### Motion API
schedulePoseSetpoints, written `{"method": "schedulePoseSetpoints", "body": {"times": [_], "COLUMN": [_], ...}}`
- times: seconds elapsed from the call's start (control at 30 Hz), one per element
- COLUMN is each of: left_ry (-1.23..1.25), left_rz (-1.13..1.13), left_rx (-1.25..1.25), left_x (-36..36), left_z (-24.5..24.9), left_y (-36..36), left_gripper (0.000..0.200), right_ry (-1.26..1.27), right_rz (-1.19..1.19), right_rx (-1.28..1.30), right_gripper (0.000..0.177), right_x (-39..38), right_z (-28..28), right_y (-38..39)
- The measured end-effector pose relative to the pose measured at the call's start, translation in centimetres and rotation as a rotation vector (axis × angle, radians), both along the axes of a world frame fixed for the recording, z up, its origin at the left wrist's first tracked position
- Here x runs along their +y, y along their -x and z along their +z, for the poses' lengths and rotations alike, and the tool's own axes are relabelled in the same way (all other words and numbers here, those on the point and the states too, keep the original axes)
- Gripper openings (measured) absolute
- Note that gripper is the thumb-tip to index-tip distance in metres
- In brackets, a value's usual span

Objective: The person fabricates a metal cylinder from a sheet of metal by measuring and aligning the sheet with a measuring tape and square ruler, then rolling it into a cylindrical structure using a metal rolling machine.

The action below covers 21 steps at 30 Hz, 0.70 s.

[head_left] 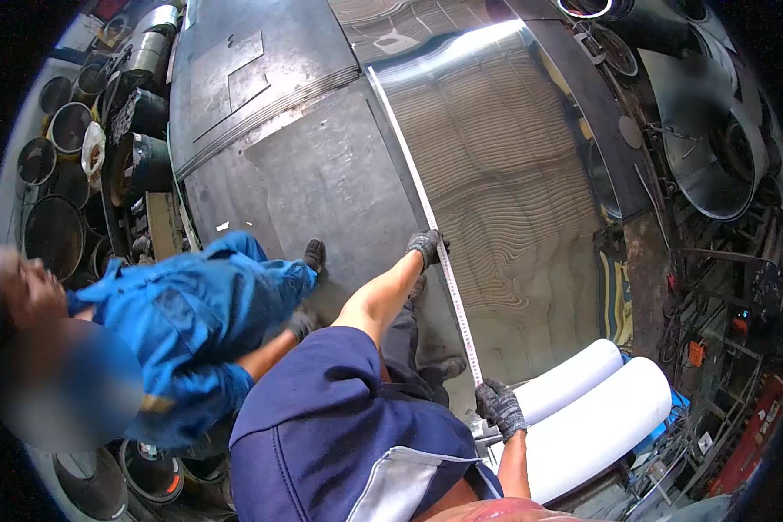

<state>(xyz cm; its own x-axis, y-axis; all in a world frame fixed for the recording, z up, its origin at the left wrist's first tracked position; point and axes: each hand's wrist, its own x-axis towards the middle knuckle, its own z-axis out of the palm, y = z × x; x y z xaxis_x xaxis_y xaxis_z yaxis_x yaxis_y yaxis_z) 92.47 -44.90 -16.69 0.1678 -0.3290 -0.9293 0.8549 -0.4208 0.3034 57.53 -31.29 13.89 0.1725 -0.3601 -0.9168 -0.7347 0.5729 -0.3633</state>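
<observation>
The step in hand looks like measuring along a sheet. A tape measure (444, 278) is drawn out in a straight line over the dark steel sheet (322, 183), close to where it meets the ribbed grey sheet (513, 183). The left hand (426, 245), gloved, has its fingers bunched together and pressed down on the tape partway along. The right hand (499, 407), also gloved, is curled shut on the near end of the tape, just beside 2 white rolls (596, 409).

By my judgement, the next move calls for holding the tape taut and flat between both hands. It must lie true to the sheet's edge, so that a figure can be read or a mark set at the left hand.

Much is hard to make out. The tape's far end fades into glare near the top (whether it is hooked on an edge cannot be told), and its figures are too small to read. The case, if the right hand holds one, is hidden by the glove. A co-worker in a blue coverall (191, 322) bends low at the left, with both hands out of sight. The wide lens bends the round drums (56, 230) at the rim.
</observation>
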Motion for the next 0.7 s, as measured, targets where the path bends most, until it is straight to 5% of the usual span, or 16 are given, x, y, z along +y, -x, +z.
{"method": "schedulePoseSetpoints", "body": {"times": [0.07,0.13,0.27,0.53,0.63,0.7], "left_ry": [-0.049,0.029,-0.013,0.198,0.088,-0.134], "left_rz": [-0.007,-0.311,-0.356,-0.334,-0.458,-0.485], "left_rx": [0.004,-0.396,-0.391,-0.182,0.043,0.087], "left_x": [0.4,1.4,6.0,22.5,30.3,33.2], "left_z": [0.5,2.0,5.9,8.4,5.0,7.6], "left_y": [0.4,0.8,5.6,15.9,21.0,26.5], "left_gripper": [0.03,0.034,0.042,0.032,0.029,0.036], "right_ry": [-0.043,0.346,0.181,0.272,0.208,0.192], "right_rz": [-0.053,0.18,0.179,0.24,0.2,0.211], "right_rx": [-0.041,-0.075,-0.056,-0.129,-0.162,-0.166], "right_gripper": [0.037,0.037,0.043,0.042,0.042,0.042], "right_x": [0.5,0.5,-2.7,-4.2,-4.9,-5.0], "right_z": [-4.2,-7.6,-9.6,-18.4,-18.7,-22.0], "right_y": [2.3,3.6,3.4,7.7,8.0,8.3]}}
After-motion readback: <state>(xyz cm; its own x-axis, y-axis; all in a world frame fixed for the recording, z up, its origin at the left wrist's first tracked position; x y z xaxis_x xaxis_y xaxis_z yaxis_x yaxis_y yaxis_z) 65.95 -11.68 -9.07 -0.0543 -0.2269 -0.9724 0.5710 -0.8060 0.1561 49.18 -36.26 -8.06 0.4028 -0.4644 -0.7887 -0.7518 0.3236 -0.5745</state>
